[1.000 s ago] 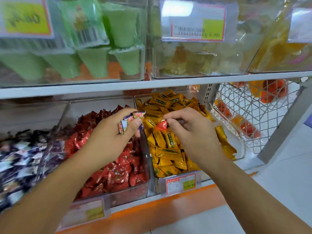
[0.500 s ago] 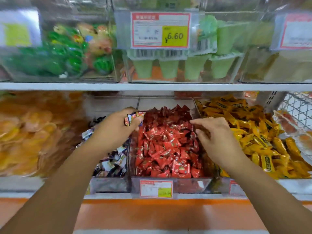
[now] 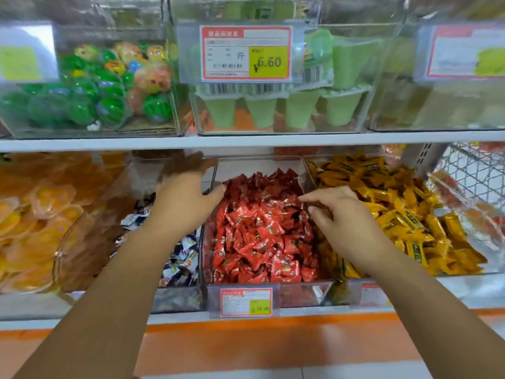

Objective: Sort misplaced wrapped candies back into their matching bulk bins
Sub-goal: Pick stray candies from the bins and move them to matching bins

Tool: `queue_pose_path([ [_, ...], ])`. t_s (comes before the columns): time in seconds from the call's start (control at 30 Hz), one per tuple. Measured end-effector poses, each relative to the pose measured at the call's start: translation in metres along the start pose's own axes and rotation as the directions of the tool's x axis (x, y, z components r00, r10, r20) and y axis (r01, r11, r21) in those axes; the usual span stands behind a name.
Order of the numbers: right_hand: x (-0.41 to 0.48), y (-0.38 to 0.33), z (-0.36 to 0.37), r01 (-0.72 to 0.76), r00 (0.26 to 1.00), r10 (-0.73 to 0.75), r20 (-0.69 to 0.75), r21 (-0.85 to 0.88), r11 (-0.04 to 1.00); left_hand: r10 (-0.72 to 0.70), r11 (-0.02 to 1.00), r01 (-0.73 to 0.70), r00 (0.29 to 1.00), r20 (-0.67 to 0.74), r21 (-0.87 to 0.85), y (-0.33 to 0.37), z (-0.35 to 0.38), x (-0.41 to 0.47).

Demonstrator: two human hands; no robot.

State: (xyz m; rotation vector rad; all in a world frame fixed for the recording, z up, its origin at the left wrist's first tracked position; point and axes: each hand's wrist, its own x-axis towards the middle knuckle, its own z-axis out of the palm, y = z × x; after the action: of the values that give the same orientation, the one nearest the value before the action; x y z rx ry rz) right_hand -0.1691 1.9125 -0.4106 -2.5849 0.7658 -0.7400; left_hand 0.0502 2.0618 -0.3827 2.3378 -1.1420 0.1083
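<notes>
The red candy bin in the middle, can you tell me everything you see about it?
The red candy bin is a clear plastic box, open on top, between blue-and-white candies and yellow candies. Shiny red wrapped candies lie heaped inside. A red-edged price tag with a yellow patch hangs on its front. The right hand reaches over its right side, fingertips at the candies; the blurred left hand is by its back left corner.

red candies (image 3: 262, 228), yellow candies (image 3: 404, 212) (black lettering)
</notes>
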Motion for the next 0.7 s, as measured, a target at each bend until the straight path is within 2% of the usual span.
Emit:
queue_pose_path([
  [0.07, -0.005, 0.002, -0.010, 0.014, 1.000, -0.014, -0.020, 0.017, 1.000, 0.147, 0.988, -0.150, 0.986, -0.074, -0.035, 0.028, 0.007, 0.001],
  [0.17, -0.015, 0.015, -0.030, -0.013, 0.999, 0.013, -0.046, 0.007, 1.000, 0.344, 0.930, -0.347, 0.938, -0.047, -0.124, 0.075, 0.029, -0.007],
  [0.27, -0.024, 0.042, -0.054, -0.083, 0.993, 0.078, -0.090, -0.052, 0.995, 0.519, 0.842, -0.501, 0.853, 0.047, -0.200, 0.116, 0.057, -0.021],
  [0.37, -0.033, 0.077, -0.084, -0.259, 0.963, 0.249, -0.098, -0.095, 0.961, 0.650, 0.760, -0.627, 0.724, 0.231, -0.170, 0.145, 0.079, -0.032],
  [0.43, -0.039, 0.098, -0.100, -0.368, 0.927, 0.360, -0.105, -0.075, 0.927, 0.664, 0.733, -0.672, 0.674, 0.323, -0.106, 0.154, 0.091, -0.032],
  [0.5, -0.042, 0.111, -0.107, -0.377, 0.921, 0.368, -0.130, -0.048, 0.925, 0.637, 0.751, -0.654, 0.684, 0.356, -0.088, 0.156, 0.099, -0.029],
  [0.6, -0.036, 0.115, -0.099, -0.285, 0.956, 0.282, -0.076, -0.031, 0.958, 0.620, 0.771, -0.630, 0.713, 0.328, -0.088, 0.153, 0.105, -0.018],
  [0.7, -0.020, 0.117, -0.076, -0.187, 0.982, 0.188, 0.020, -0.057, 0.981, 0.613, 0.766, -0.641, 0.703, 0.361, -0.051, 0.152, 0.107, -0.015],
])
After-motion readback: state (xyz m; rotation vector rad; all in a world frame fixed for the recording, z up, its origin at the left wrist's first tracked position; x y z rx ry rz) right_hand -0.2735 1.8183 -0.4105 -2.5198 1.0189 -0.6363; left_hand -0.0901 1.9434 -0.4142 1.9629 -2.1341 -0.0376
